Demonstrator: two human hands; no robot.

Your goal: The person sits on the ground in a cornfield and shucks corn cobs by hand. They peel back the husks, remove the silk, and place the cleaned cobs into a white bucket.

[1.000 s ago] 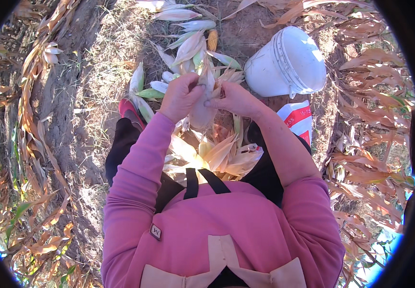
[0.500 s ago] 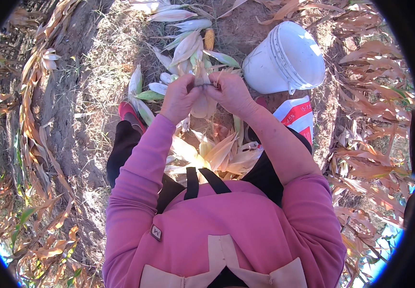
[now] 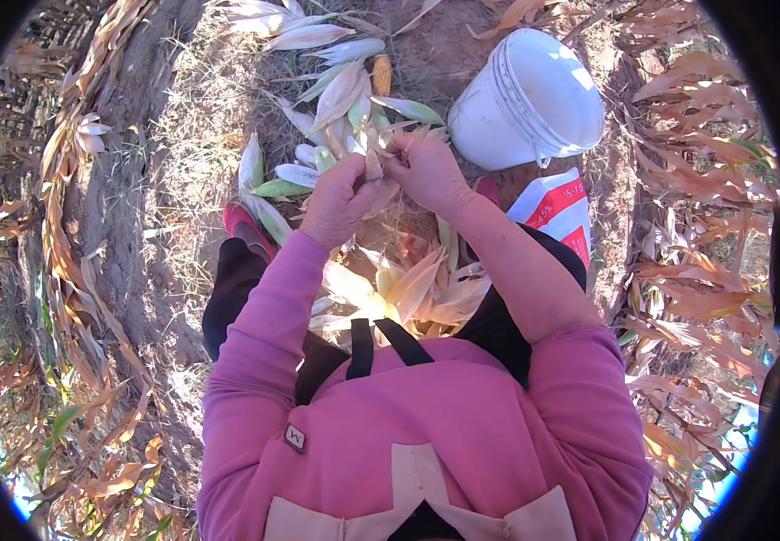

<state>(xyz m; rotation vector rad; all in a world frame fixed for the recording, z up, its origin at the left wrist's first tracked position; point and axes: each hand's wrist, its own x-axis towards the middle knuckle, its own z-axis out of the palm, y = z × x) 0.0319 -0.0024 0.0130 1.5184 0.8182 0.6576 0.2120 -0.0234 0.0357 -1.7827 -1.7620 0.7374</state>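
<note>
An ear of corn in its pale dry husk [image 3: 374, 168] is held between my two hands, above a pile of other ears. My left hand [image 3: 338, 197] is closed around it from the left, thumb toward its tip. The fingers of my right hand [image 3: 430, 173] are pinched at the husk's top, just right of the tip; exactly what lies between them is partly hidden. Just beyond my hands lie several unhusked ears [image 3: 343, 95] with pale and green husks. A bare yellow cob [image 3: 382, 76] rests at the far end of them.
A white bucket [image 3: 489, 117] stands tilted at the far right, beside a red and white bag [image 3: 552, 212]. Loose stripped husks [image 3: 408, 284] lie between my legs. Dry corn stalks [image 3: 696, 189] line the right side, with more leaves [image 3: 52, 207] on the left.
My right hand has shifted slightly up and right, pinching at the husk's tip. My left hand has tilted and come in closer round the ear. The view has moved a little.
</note>
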